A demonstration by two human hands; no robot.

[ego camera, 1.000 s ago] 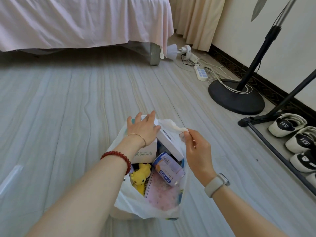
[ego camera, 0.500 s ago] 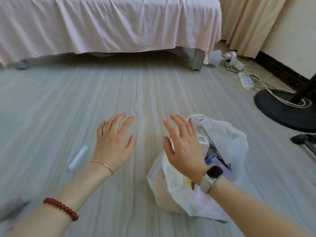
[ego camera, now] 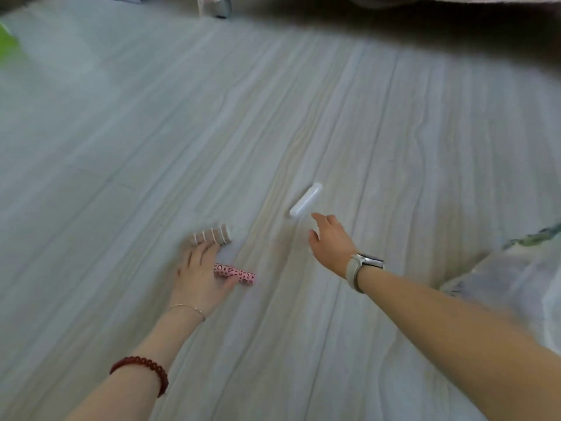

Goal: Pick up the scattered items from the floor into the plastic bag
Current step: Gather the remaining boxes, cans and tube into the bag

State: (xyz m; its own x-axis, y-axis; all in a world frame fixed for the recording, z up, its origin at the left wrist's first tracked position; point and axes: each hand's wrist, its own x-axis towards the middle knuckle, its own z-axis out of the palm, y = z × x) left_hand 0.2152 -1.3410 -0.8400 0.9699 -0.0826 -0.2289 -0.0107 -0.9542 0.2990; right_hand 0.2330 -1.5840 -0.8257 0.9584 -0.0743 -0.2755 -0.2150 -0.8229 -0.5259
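A pink patterned tube (ego camera: 239, 273) lies on the pale wood floor (ego camera: 121, 147), with the thumb side of my left hand (ego camera: 198, 278) against it. That hand's straight fingers reach onto a clear packet with striped pieces (ego camera: 214, 237). Further right lies a white translucent capsule-shaped case (ego camera: 306, 199). My right hand (ego camera: 331, 244) is stretched toward it with its fingers out, the fingertips just short of the case's near end. The white plastic bag (ego camera: 516, 278) shows blurred at the right edge.
A bed leg (ego camera: 220, 7) and the dark gap under the bed (ego camera: 425, 28) run along the top. A blurred green object (ego camera: 6, 38) sits at the far left edge.
The view has swung left and down, away from the bag. Both hands have moved down to the floor: the left onto the pink tube and packet, the right toward the white case.
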